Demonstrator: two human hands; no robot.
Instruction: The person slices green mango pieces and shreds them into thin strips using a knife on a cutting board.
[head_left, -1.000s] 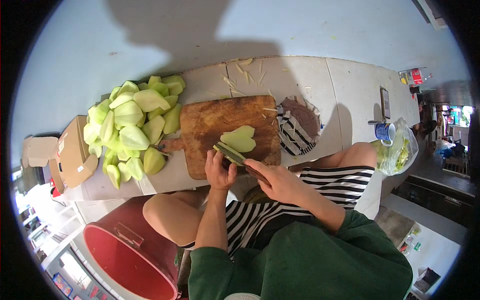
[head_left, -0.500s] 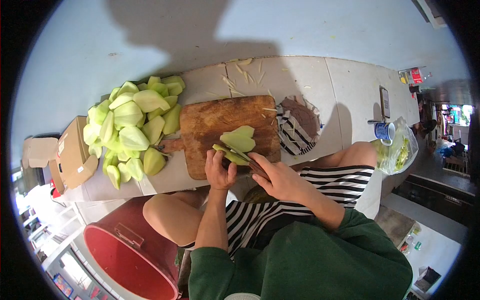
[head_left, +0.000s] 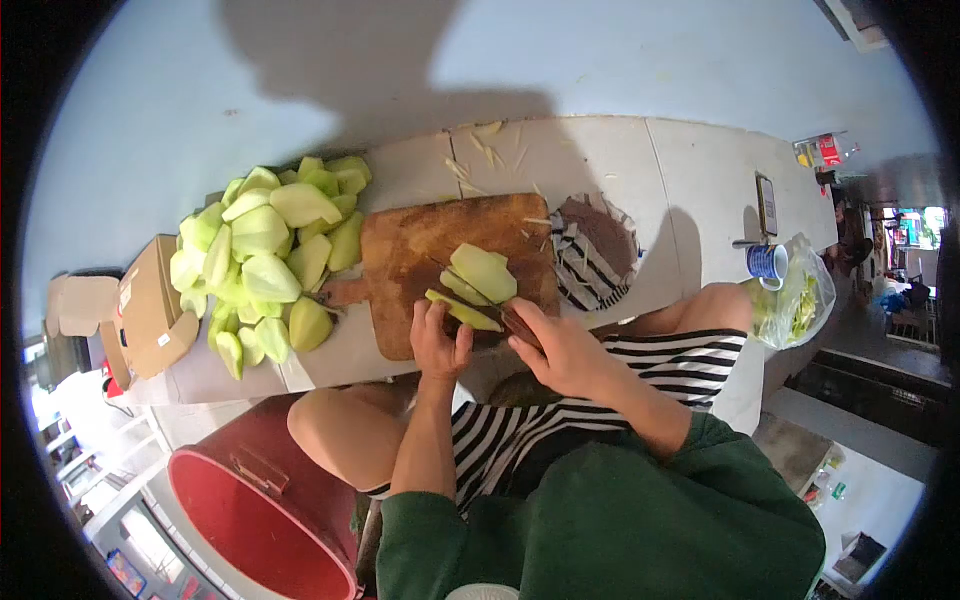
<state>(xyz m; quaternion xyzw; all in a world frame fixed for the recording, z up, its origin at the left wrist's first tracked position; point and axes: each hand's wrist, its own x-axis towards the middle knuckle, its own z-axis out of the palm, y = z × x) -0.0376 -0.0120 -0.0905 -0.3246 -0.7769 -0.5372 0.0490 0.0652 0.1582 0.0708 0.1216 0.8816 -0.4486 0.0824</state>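
Seated behind a wooden cutting board point(head_left: 415, 240), a person in a green top is holding a pale green piece point(head_left: 468, 314) over the board's near edge. The left hand point(head_left: 437, 345) is gripping its left end, with bent fingers and thumb apparently pinching it, though the far fingertips are not showing clearly. The right hand point(head_left: 565, 358) is wrapping its fingers around the brown handle of a knife point(head_left: 520, 325), whose thin blade is slanting just beyond the held piece; whether the two are touching cannot be told. More cut pieces point(head_left: 485, 268) are lying on the board behind the blade, while a large heap of peeled pieces point(head_left: 262, 250) is resting to the left and pale slivers point(head_left: 460, 172) are littering the table beyond. The person appears to be slicing the held piece in the hand; another cut would be calling for a steady left pinch, fingertips clear of the edge, and a blade laid evenly along the flesh.
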